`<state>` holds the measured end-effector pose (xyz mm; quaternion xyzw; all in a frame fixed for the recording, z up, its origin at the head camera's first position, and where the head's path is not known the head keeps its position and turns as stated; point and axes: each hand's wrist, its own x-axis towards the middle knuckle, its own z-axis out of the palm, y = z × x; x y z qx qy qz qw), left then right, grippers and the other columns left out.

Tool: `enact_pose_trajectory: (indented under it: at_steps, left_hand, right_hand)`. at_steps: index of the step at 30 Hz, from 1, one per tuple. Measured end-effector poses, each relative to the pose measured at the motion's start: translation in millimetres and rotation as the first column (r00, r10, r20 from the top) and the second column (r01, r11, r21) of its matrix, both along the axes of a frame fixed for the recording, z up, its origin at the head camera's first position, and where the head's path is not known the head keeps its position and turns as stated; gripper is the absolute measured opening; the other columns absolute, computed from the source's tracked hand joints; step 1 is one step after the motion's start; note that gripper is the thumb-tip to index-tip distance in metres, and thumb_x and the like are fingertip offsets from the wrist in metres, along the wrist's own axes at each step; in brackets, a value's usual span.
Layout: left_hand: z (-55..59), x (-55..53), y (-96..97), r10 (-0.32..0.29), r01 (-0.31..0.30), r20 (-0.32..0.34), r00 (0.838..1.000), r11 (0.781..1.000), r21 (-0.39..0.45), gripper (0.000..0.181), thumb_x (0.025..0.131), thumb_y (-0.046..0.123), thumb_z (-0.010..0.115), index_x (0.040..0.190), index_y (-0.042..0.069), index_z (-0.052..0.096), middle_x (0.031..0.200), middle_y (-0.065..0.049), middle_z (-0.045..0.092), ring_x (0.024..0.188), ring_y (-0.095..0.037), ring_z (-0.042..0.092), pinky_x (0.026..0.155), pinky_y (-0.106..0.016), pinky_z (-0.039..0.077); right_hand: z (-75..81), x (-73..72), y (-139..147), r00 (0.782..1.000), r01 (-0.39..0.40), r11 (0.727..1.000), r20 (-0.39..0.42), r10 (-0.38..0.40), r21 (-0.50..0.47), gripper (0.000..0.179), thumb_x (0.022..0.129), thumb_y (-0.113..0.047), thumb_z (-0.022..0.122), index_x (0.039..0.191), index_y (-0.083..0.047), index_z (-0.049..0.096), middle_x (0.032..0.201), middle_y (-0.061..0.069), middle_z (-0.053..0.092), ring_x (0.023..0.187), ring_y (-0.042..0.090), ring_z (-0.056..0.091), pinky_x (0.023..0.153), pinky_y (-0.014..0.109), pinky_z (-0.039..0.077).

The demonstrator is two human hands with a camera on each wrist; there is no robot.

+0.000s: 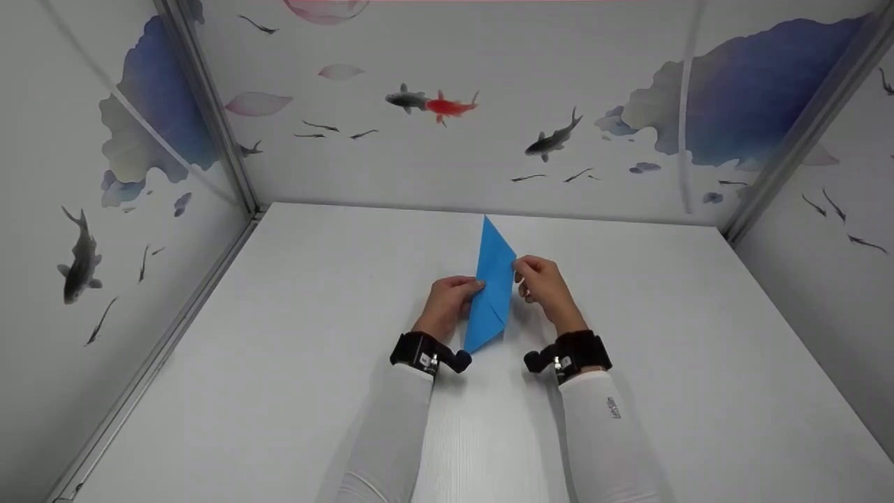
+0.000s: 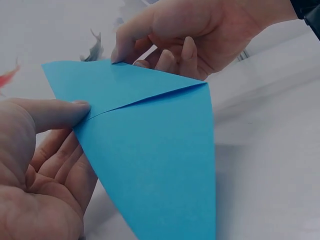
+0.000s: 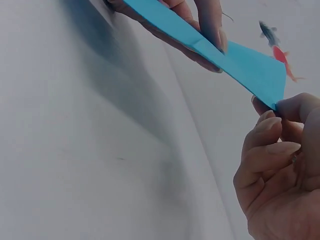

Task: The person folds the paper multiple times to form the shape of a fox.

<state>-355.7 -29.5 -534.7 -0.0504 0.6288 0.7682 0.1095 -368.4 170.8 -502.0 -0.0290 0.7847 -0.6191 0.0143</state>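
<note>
A folded sheet of blue paper (image 1: 494,286), long and pointed at its far end, is held up above the white table. My left hand (image 1: 450,302) pinches its left edge, thumb on the near face and fingers behind. In the left wrist view a slanting fold line crosses the blue paper (image 2: 165,145), with a narrow gap under the flap. My right hand (image 1: 548,285) pinches the right edge; the right wrist view shows thumb and forefinger of the right hand (image 3: 282,170) at the paper's corner, other fingers curled below.
The white table (image 1: 314,335) lies under both hands. White panels (image 1: 447,161) painted with fish and blue leaves stand at the back and sides, joined by grey metal posts (image 1: 216,119). Black wrist bands with cameras (image 1: 419,353) sit over the white sleeves.
</note>
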Motion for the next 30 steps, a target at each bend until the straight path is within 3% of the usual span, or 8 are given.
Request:
enact_pose_trajectory:
  at_steps: [5, 16, 26, 30]
  left_hand:
    - [1.9, -0.1, 1.3, -0.039, 0.039, 0.009, 0.999, 0.999, -0.028, 0.035, 0.081, 0.030, 0.078, 0.109, 0.011, 0.070, 0.110, -0.006, 0.069, 0.099, -0.018, 0.068, 0.087, -0.032, 0.053]
    - [0.9, 2.8, -6.9, -0.120, 0.108, -0.057, 0.991, 0.978, -0.178, 0.037, 0.082, 0.037, 0.076, 0.113, 0.017, 0.070, 0.111, -0.001, 0.068, 0.101, -0.017, 0.066, 0.090, -0.034, 0.051]
    - [10.6, -0.6, -25.8, -0.184, 0.131, -0.093, 0.979, 0.905, -0.405, 0.041, 0.080, 0.045, 0.077, 0.113, 0.022, 0.072, 0.120, -0.001, 0.065, 0.112, -0.023, 0.058, 0.103, -0.049, 0.042]
    - [16.6, -0.8, -31.2, -0.208, 0.154, -0.059, 0.976, 0.861, -0.484, 0.045, 0.077, 0.045, 0.079, 0.115, 0.022, 0.070, 0.128, -0.005, 0.061, 0.117, -0.027, 0.055, 0.102, -0.052, 0.041]
  right_hand:
    - [2.6, 2.3, 7, 1.000, 0.016, 1.000, 0.002, -0.016, 0.006, 0.031, 0.097, -0.036, 0.057, 0.103, -0.007, 0.067, 0.100, 0.020, 0.058, 0.062, 0.016, 0.055, 0.051, 0.025, 0.044]
    - [5.9, 7.6, 20, 1.000, 0.020, 0.998, 0.014, -0.021, 0.065, 0.024, 0.093, -0.032, 0.063, 0.108, -0.013, 0.066, 0.103, 0.010, 0.065, 0.069, 0.018, 0.058, 0.056, 0.026, 0.047]
    - [8.1, 12.6, 27, 0.997, -0.075, 0.984, 0.003, 0.076, 0.164, 0.023, 0.089, -0.029, 0.069, 0.106, -0.013, 0.068, 0.105, 0.017, 0.067, 0.073, 0.018, 0.056, 0.057, 0.025, 0.045]
    - [6.7, 12.4, 31, 0.999, -0.054, 0.985, 0.007, 0.054, 0.164, 0.021, 0.087, -0.028, 0.072, 0.102, -0.014, 0.070, 0.102, 0.016, 0.068, 0.071, 0.017, 0.053, 0.056, 0.025, 0.044]
